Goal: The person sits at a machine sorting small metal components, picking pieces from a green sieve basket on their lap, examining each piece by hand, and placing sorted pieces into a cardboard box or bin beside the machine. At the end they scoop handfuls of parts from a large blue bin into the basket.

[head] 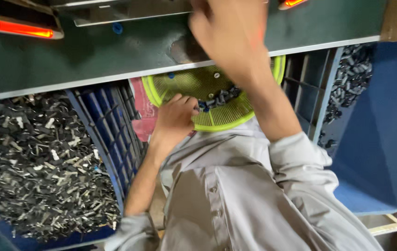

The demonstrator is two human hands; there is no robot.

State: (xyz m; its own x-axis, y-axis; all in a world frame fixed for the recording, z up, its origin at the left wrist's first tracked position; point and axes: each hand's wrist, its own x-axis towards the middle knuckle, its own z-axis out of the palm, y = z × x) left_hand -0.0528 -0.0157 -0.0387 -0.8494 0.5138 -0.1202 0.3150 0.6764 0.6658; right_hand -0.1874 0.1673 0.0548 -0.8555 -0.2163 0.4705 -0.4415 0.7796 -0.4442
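A dark green machine table (pixel 91 56) fills the top of the frame, with red lights at its upper corners. The right hand (pixel 228 35) is raised over its edge, blurred, so its grip cannot be told. The left hand (pixel 176 116) is curled on the rim of a yellow-green sieve (pixel 184 86) at centre, where small dark parts (pixel 221 97) lie. A blue crate (pixel 110 130) of parts is seen at left, a blue bin (pixel 384 139) at right.

Only 1 camera, worn on the person's head, looks steeply down and close over the grey shirt (pixel 235 200) towards the green bench edge (pixel 91 60); no second view shares anything.
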